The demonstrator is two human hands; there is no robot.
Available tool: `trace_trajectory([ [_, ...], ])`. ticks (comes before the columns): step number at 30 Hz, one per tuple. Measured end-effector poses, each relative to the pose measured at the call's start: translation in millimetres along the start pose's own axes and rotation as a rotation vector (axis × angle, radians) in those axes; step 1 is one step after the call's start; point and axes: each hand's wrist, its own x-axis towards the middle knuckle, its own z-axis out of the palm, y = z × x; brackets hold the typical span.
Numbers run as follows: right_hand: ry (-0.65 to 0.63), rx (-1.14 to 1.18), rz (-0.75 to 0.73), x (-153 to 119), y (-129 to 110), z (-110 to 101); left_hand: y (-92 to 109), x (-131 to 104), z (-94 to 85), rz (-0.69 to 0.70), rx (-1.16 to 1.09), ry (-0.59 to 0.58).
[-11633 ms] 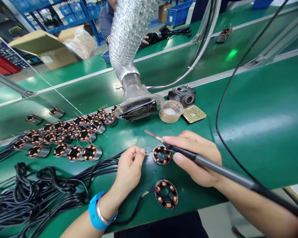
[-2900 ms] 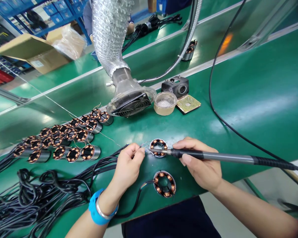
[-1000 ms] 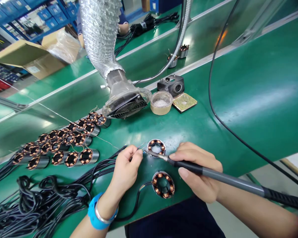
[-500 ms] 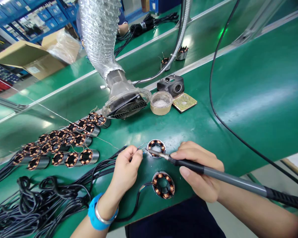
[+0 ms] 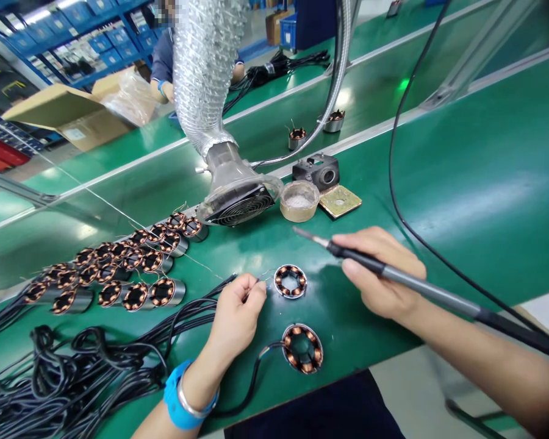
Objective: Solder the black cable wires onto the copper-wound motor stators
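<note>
The left hand has its thumb and forefinger pressed together, pinching fine wires at the fingertips. Just to the right of this hand, a coil ring sits on the green worktop, its copper windings facing up; the thin wires reach toward its edge.

The right hand grips a soldering iron like a pen. The iron's tip points leftward from this hand, apart from both wires and ring.

Below and to the right of the left hand lies a second ring, with a black cable running into its left side. Well to the left of that hand stand rows of similar coil parts, and nearer the wearer a heap of black cables spreads out.

Beyond the hands are a fan hood, a round tub, a square pad and a dark holder.
</note>
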Motion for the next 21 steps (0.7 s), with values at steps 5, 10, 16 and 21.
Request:
trace_trajectory([
  [5,-0.044,-0.247,0.035,10,50,1,-2,0,0.6,0.011,-0.014,-0.005],
  [10,-0.107,-0.148,0.044,3,42,7,-5,-2,0.5,0.018,-0.033,-0.011],
  [16,-0.293,0.045,-0.251,11,-7,35,-4,0,-1.8,0.025,-0.045,-0.021],
  [21,-0.409,0.082,-0.299,16,-15,63,-4,0,-11.0,0.036,-0.121,-0.101],
])
